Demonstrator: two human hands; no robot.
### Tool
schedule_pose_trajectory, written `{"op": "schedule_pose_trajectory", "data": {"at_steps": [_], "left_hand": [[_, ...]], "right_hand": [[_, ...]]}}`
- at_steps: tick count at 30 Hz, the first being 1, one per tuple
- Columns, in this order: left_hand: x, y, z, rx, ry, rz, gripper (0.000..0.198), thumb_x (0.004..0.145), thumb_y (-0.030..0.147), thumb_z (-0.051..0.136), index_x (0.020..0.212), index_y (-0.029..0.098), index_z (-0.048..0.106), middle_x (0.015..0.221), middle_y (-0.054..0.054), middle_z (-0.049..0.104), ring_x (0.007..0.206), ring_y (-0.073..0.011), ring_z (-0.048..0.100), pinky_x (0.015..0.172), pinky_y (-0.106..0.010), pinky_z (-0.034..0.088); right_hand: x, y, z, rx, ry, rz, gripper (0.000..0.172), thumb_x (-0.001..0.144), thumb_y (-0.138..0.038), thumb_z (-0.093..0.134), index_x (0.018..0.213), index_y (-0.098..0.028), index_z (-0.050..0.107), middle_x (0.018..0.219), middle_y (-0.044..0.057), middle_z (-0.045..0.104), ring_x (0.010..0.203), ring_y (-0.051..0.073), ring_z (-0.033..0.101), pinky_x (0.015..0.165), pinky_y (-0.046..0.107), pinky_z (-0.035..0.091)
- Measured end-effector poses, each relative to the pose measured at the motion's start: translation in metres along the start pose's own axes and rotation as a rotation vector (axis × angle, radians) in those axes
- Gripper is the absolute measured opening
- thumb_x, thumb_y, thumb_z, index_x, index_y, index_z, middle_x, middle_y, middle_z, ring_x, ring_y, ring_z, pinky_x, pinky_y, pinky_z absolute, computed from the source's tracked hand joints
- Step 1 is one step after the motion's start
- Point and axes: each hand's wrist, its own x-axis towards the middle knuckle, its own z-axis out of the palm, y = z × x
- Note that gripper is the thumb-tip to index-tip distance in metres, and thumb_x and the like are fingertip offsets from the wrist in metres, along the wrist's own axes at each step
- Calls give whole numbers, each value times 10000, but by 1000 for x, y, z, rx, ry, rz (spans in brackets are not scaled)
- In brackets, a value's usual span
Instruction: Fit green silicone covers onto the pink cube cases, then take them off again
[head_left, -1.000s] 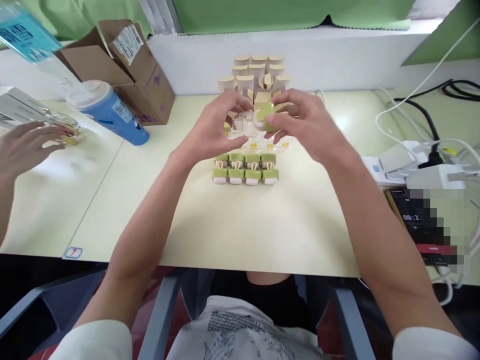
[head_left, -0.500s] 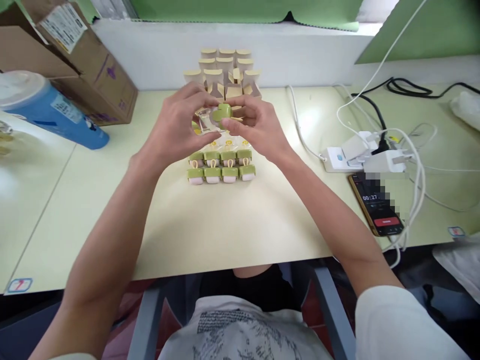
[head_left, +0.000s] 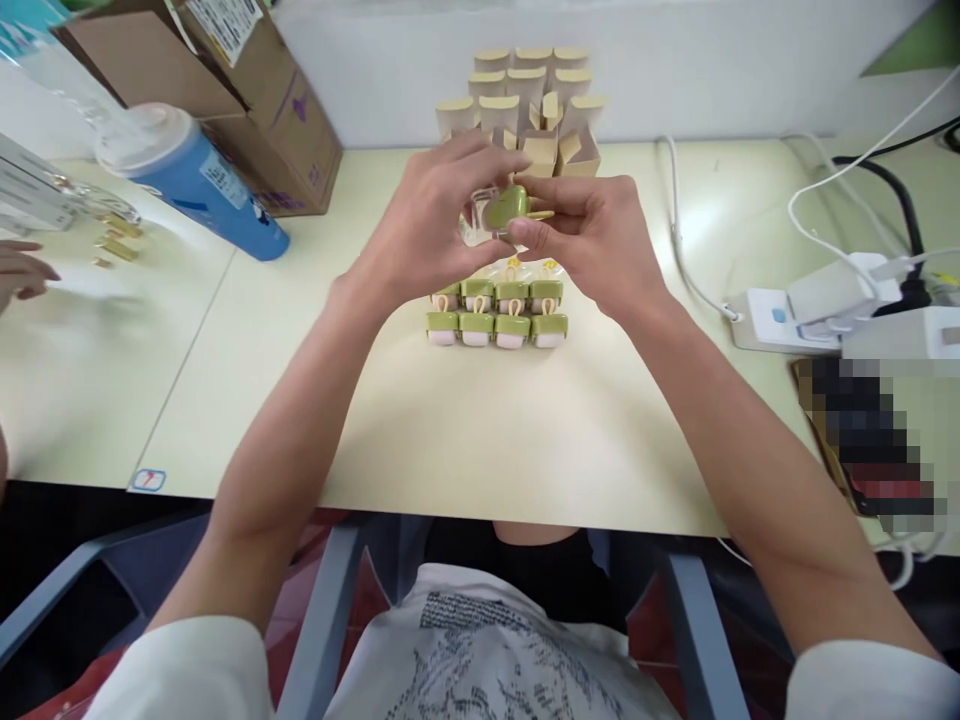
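Observation:
My left hand point(head_left: 431, 225) and my right hand point(head_left: 592, 240) meet above the pale table point(head_left: 525, 430), both pinched on one small green and white item point(head_left: 507, 206) with a clear plastic wrapper point(head_left: 474, 222) on its left side. Just below my hands, two rows of the same green and white items point(head_left: 495, 312) stand side by side on the table. Behind my hands is a stack of small tan cartons point(head_left: 525, 105) against the white wall.
A blue bottle point(head_left: 191, 180) lies on its side by a brown cardboard box point(head_left: 247, 90) at the back left. Another person's hand point(head_left: 22, 272) shows at the left edge near small gold pieces point(head_left: 112, 245). White power strips and cables point(head_left: 825, 300) and a phone point(head_left: 855, 440) lie at right.
The camera view swung right and then back left. My hands stay together on the green item and have turned it slightly. The other person's hand has drawn back to the left edge.

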Motion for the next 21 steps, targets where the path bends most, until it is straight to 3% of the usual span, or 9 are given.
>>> {"op": "schedule_pose_trajectory", "data": {"at_steps": [2,5,8,11,15,18,21], "left_hand": [[0,-1,1,8,-4,26,453,984,475,855,1399,300,816,1326,-75,770,1333,-387,724,1231,-586,599],[0,-5,2,-156,61,-38,459,955,531,890,1370,348,819,1386,-23,771,1393,-373,731,1191,-519,641],[0,-9,3,-439,149,-69,382,986,502,870,1331,346,823,1303,3,790,1323,-313,786,1113,-452,688],[-1,-10,5,-744,131,-70,362,964,499,929,1237,283,829,1141,-42,815,1097,-279,838,953,-439,729],[-1,-4,8,-909,86,-103,335,939,493,953,1139,264,811,1138,-51,844,1031,-253,830,860,-410,726],[-1,-2,6,-805,44,-212,299,967,411,898,1183,233,792,1124,-44,824,1112,-265,831,935,-426,709],[-1,-7,5,-710,7,-309,424,916,357,942,1272,230,751,1059,-46,803,1135,-297,824,1000,-476,686]], "right_hand": [[1,2,-4,-12,-30,-27,530,922,-727,892,1326,-386,850,1252,32,882,1259,387,832,941,567,778],[3,0,-10,15,-57,-123,525,945,-709,885,1374,-410,826,1330,19,856,1225,359,840,982,551,772],[1,-9,-14,-95,-12,-194,739,916,-628,948,1586,-462,684,1536,30,758,1262,350,821,1025,519,757],[-3,-16,-12,-312,14,-271,922,937,-625,928,1743,-498,499,1655,64,671,1334,385,781,1027,533,740],[-5,-9,-5,-494,62,-377,788,1044,-704,765,1745,-466,496,1630,108,684,1376,405,734,1027,553,705],[-4,3,-3,-545,88,-385,654,1096,-722,658,1667,-412,585,1536,130,725,1292,391,756,989,545,701],[-3,10,-1,-616,53,-378,601,1121,-665,651,1640,-364,615,1508,141,727,1185,371,787,961,520,688]]}}
